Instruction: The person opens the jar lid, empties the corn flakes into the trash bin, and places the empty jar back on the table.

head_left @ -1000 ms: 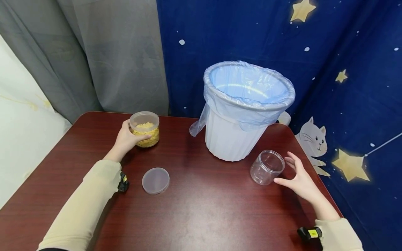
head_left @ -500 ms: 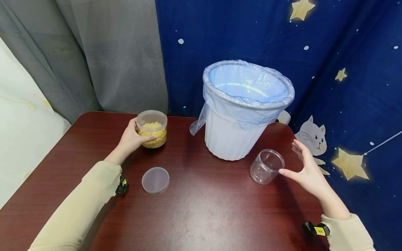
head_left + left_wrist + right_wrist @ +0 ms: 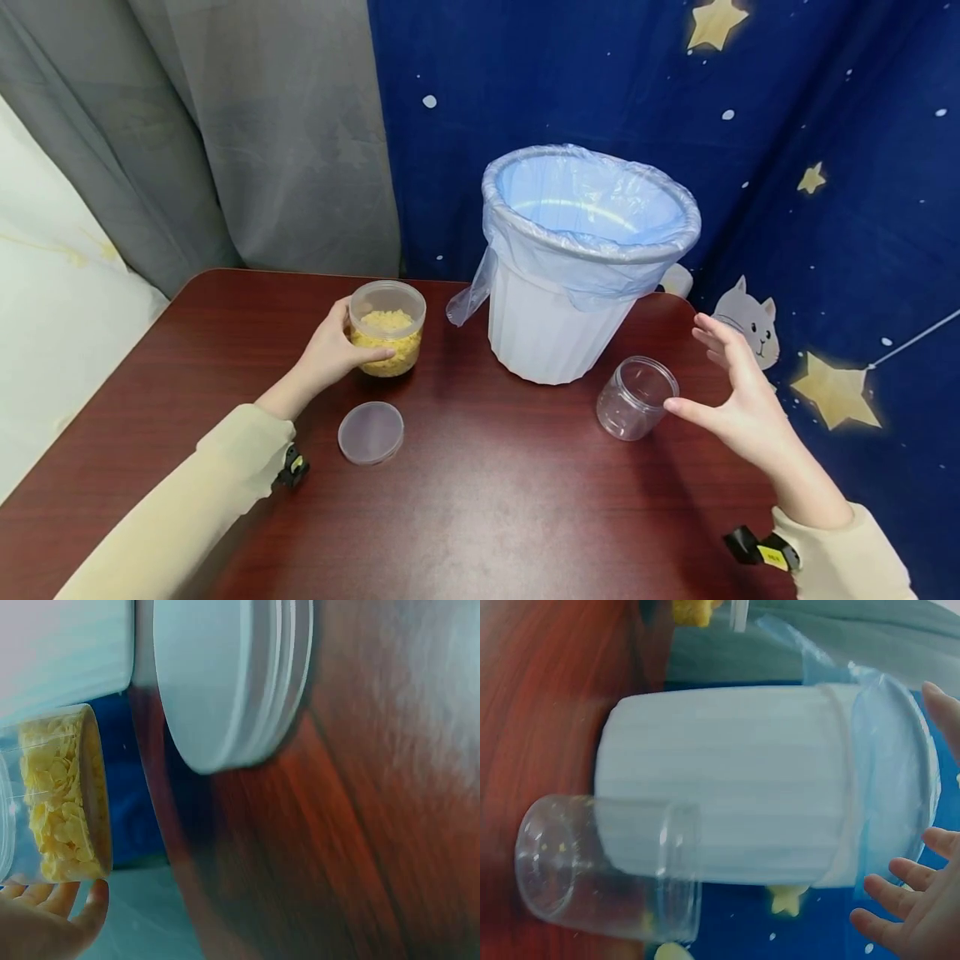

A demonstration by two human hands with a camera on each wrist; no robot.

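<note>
My left hand (image 3: pixel 330 350) grips a clear jar (image 3: pixel 405 343) part-filled with yellow flakes (image 3: pixel 56 802), thumb across its near side. The jar is upright and has no lid; in the left wrist view its base shows apart from the tabletop. A round translucent lid (image 3: pixel 371 433) lies flat on the table nearer me, looming large in the left wrist view. To the right, an empty clear jar (image 3: pixel 633 400) stands uncovered. My right hand (image 3: pixel 750 408) is beside and above that jar, fingers spread and holding nothing. Whether its thumb touches the rim I cannot tell.
A white bin (image 3: pixel 555 321) lined with a light blue plastic bag (image 3: pixel 592 275) stands at the back of the dark red table (image 3: pixel 480 508), between the two jars. Grey and blue curtains (image 3: pixel 435 50) hang behind the table.
My left hand has carried the flake jar rightward and slightly toward me. The right hand has drawn a little to the right and up from the empty jar, fingers spread wider.
</note>
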